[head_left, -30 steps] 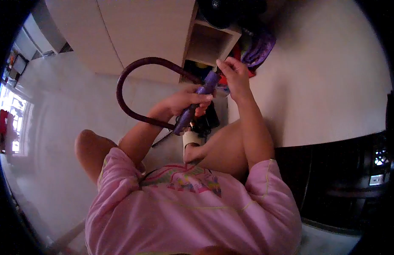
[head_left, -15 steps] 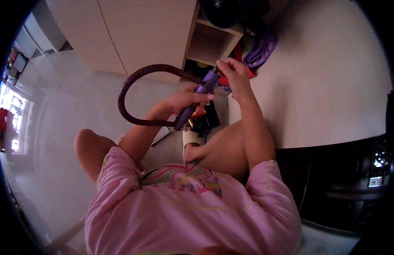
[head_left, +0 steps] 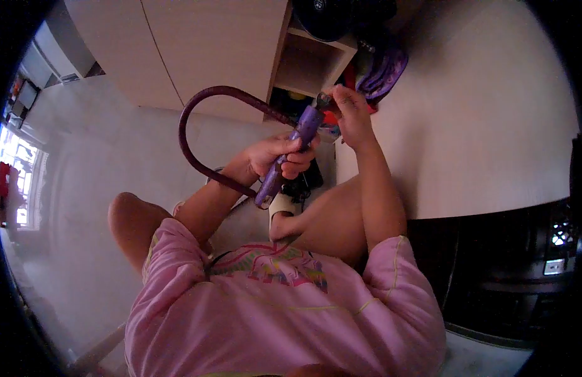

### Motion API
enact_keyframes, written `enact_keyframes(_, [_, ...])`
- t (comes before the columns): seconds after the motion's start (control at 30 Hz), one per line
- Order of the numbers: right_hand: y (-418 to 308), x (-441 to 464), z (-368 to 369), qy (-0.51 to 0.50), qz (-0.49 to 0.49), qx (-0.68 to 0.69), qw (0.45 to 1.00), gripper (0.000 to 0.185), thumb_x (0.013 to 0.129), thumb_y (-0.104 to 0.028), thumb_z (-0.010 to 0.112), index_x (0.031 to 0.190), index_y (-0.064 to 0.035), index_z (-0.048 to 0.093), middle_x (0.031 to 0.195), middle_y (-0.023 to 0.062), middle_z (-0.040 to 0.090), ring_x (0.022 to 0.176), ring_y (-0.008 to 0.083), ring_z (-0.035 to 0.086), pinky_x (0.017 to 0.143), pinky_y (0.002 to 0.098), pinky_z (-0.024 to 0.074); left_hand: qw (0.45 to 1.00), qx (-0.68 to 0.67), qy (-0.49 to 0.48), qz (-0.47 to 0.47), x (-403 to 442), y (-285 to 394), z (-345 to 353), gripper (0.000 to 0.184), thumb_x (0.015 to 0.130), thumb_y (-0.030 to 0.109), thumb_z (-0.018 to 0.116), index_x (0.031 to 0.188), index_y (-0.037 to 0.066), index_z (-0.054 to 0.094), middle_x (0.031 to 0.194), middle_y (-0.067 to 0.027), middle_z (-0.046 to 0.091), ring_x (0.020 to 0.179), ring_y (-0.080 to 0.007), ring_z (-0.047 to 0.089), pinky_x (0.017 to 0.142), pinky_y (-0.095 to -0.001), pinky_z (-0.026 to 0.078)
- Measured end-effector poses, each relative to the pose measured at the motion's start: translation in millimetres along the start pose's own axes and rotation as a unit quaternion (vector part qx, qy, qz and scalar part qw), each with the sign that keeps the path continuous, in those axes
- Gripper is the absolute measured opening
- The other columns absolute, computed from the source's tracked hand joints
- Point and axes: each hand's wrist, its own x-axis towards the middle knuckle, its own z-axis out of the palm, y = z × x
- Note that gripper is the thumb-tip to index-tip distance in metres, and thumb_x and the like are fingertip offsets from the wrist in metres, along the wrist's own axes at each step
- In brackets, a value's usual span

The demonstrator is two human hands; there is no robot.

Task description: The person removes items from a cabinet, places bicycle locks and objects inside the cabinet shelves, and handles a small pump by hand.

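A purple lock point(head_left: 271, 182) with a dark red cable loop point(head_left: 185, 129) is held in front of my body. My left hand point(head_left: 283, 156) is wrapped round the middle of its purple bar, and the loop reaches out to the left. At the bar's upper end, my right hand point(head_left: 354, 116) pinches a small dark key point(head_left: 324, 100) between thumb and fingers. The key's head shows beside the end of the bar; whether its tip is in the lock I cannot tell.
A pale cabinet point(head_left: 222, 47) with an open cubby point(head_left: 303, 63) stands ahead. Black helmet-like things and a purple bag point(head_left: 385, 74) are beside it. A pale panel point(head_left: 486, 119) is at the right, dark furniture point(head_left: 498, 270) at the lower right. My slippered foot point(head_left: 282, 210) is below my hands.
The lock's bar has tilted a little and its loop has shifted slightly. The key's dark head now shows between my right fingers, and my right hand has turned slightly.
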Motion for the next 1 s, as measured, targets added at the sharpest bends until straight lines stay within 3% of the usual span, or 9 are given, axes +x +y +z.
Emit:
enact_keyframes(0.1, [-9,-1,-2,-0.018,0.030,0.002,0.999,0.023,0.084,-0.024,0.056,0.088,-0.0017,0.058,0.084,0.0026,0.059,0.080,0.0117,0.056,0.075,0.0250,0.0439,1.000,-0.024,-0.004,0.002,0,-1,-6,0.035,0.081,0.029,0.058,0.103,0.009,0.041,0.061,0.0042,0.034,0.050,-0.0052,0.035,0.042,-0.0181,0.031])
enact_keyframes(0.3, [-9,0,3,-0.039,0.041,-0.137,0.989,0.018,0.083,-0.023,0.057,0.084,-0.0051,0.058,0.081,0.0000,0.057,0.076,0.0082,0.051,0.071,0.0217,0.0404,0.999,-0.014,0.048,0.005,-2,-1,-4,0.033,0.082,0.027,0.058,0.102,0.009,0.041,0.060,0.0041,0.034,0.050,-0.0063,0.036,0.043,-0.0185,0.032])
enact_keyframes(0.4, [-8,-2,7,-0.010,0.032,-0.232,0.972,0.029,0.083,-0.034,0.056,0.075,-0.0060,0.057,0.074,0.0006,0.056,0.072,0.0092,0.052,0.067,0.0244,0.0414,0.992,0.057,0.111,-0.001,1,1,-3,0.037,0.080,0.030,0.060,0.103,0.008,0.041,0.059,0.0041,0.037,0.048,-0.0062,0.038,0.040,-0.0183,0.034])
enact_keyframes(0.5, [-6,3,3,-0.082,0.057,-0.169,0.981,0.020,0.081,-0.027,0.059,0.084,-0.0073,0.058,0.081,0.0009,0.056,0.077,0.0078,0.050,0.072,0.0224,0.0398,0.981,0.120,0.155,-0.003,3,2,4,0.039,0.078,0.029,0.062,0.102,0.006,0.042,0.058,0.0032,0.038,0.048,-0.0085,0.040,0.042,-0.0200,0.035])
enact_keyframes(0.6, [-7,3,3,-0.165,0.090,-0.097,0.977,0.025,0.082,-0.031,0.058,0.087,-0.0073,0.057,0.084,0.0021,0.058,0.080,0.0079,0.052,0.073,0.0238,0.0407,0.980,0.129,0.147,-0.028,6,3,5,0.038,0.076,0.028,0.064,0.096,0.005,0.043,0.058,0.0023,0.038,0.048,-0.0102,0.039,0.045,-0.0214,0.035])
enact_keyframes(0.7, [-16,-7,-2,-0.256,0.044,-0.069,0.963,0.027,0.083,-0.034,0.055,0.089,-0.0073,0.057,0.085,0.0027,0.059,0.075,0.0079,0.053,0.066,0.0237,0.0427,0.973,0.165,0.156,-0.028,6,-2,13,0.041,0.075,0.029,0.065,0.098,0.004,0.043,0.058,0.0016,0.039,0.049,-0.0104,0.041,0.046,-0.0219,0.036])
enact_keyframes(0.8, [-8,-4,-6,-0.225,0.107,-0.122,0.961,0.041,0.080,-0.047,0.055,0.084,-0.0062,0.058,0.077,0.0010,0.059,0.064,0.0083,0.052,0.056,0.0237,0.0421,0.965,0.195,0.169,-0.039,7,1,18,0.043,0.075,0.028,0.066,0.100,0.003,0.043,0.059,0.0009,0.041,0.050,-0.0107,0.043,0.047,-0.0222,0.038])
enact_keyframes(0.93, [-14,-9,8,-0.157,0.121,-0.140,0.970,0.045,0.080,-0.051,0.052,0.076,-0.0067,0.058,0.068,-0.0007,0.058,0.056,0.0067,0.050,0.046,0.0223,0.0358,0.949,0.231,0.212,-0.042,4,-2,15,0.039,0.076,0.027,0.064,0.100,0.004,0.044,0.062,-0.0003,0.045,0.052,-0.0108,0.045,0.048,-0.0218,0.039])
enact_keyframes(1.0, [-10,-8,11,-0.104,0.118,-0.111,0.981,0.044,0.080,-0.050,0.052,0.078,-0.0062,0.058,0.070,0.0003,0.058,0.059,0.0075,0.051,0.051,0.0230,0.0384,0.929,0.267,0.253,-0.046,7,-1,16,0.031,0.079,0.026,0.061,0.096,0.005,0.046,0.063,-0.0002,0.046,0.052,-0.0092,0.045,0.047,-0.0209,0.039])
